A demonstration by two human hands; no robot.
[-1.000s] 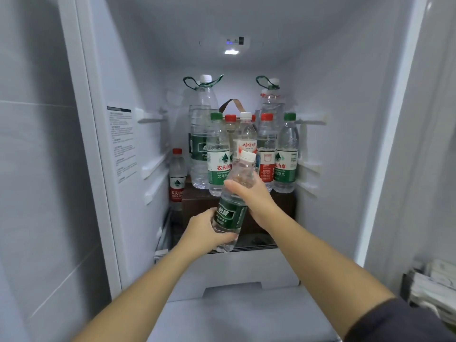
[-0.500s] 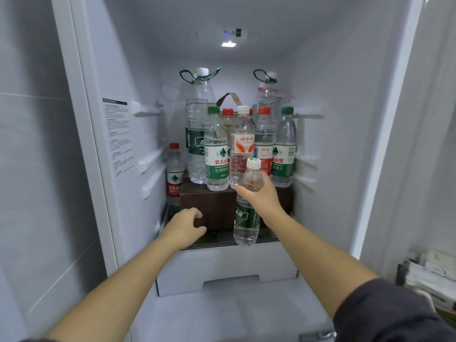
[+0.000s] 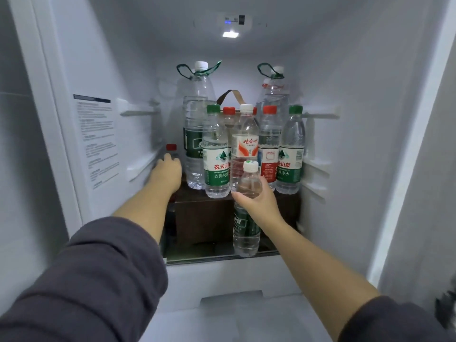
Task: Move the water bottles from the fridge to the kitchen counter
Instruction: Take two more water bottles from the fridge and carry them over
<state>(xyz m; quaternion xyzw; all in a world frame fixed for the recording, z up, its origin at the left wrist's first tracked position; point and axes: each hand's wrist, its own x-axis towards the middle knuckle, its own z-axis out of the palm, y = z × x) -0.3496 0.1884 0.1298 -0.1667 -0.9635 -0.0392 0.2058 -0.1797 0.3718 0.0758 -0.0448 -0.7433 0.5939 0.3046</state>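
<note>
**Both hands inside the open fridge**

The right hand (image 3: 256, 201) has its grip wrapped round the shoulder of a white-capped bottle (image 3: 246, 233), upright at the shelf (image 3: 197, 255) front. At 9 o'clock, the left hand (image 3: 167, 174) lies against a red-capped bottle (image 3: 171, 147); I cannot tell that grip's state. At 12 o'clock, more bottles (image 3: 216, 154) stand on a brown box (image 3: 204, 218).

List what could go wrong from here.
The right hand grips the white-capped bottle only near its top; it might slip. The left hand reaches for the small red-capped bottle right beside the large green-handled bottle and front green-capped bottle on the brown box; a bump could topple them.
</note>
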